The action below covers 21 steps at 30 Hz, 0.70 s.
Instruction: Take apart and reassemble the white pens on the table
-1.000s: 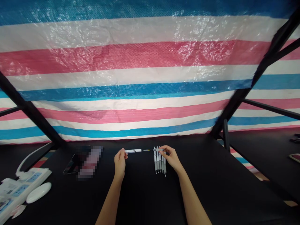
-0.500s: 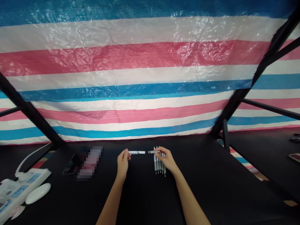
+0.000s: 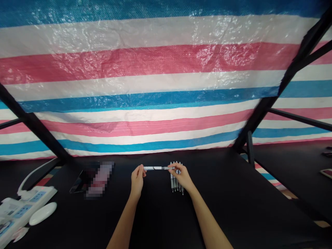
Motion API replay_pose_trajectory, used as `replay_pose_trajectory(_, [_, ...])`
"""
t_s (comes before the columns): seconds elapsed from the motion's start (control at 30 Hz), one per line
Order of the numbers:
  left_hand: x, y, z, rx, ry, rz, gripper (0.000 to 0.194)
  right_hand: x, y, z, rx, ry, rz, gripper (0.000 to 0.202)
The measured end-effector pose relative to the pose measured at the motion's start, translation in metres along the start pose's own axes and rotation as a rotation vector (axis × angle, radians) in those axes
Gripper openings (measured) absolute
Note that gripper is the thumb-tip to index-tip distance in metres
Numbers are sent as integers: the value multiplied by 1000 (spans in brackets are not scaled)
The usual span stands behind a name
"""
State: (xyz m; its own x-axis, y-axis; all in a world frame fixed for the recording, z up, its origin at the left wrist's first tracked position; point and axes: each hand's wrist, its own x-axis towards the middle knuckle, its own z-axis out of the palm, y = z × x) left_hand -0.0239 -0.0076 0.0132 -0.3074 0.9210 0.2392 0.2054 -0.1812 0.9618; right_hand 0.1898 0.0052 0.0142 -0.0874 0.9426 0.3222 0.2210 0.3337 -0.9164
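Between my two hands a white and grey pen is held level above the black table. My left hand pinches its white barrel end. At the other end, the fingers of my right hand are closed on the grey grip section. The barrel and the grip meet, with only a thin dark band at the joint; I cannot tell how tightly they fit. Below and behind my right hand, several like pens lie side by side on the table, tips toward me, partly hidden by that hand.
A dark phone-like slab, partly blurred out, lies left of my left hand. Farther left are a white power strip with a cable and a white oval object. Black frame bars and a striped tarp stand behind the table.
My hands have come slightly closer together. The dark gap between the pen's white barrel and grey grip section has closed. The row of pens stays where it was.
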Motion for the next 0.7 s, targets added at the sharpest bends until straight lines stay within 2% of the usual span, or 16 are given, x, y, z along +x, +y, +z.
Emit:
replay_pose_trajectory(0.53, [-1, 5, 0, 72, -77, 64, 43, 1, 0, -3, -9, -2, 31, 25])
replay_pose_trajectory(0.7, [-1, 9, -2, 85, -100, 85, 42, 0, -5, -5, 40, -43, 65, 28])
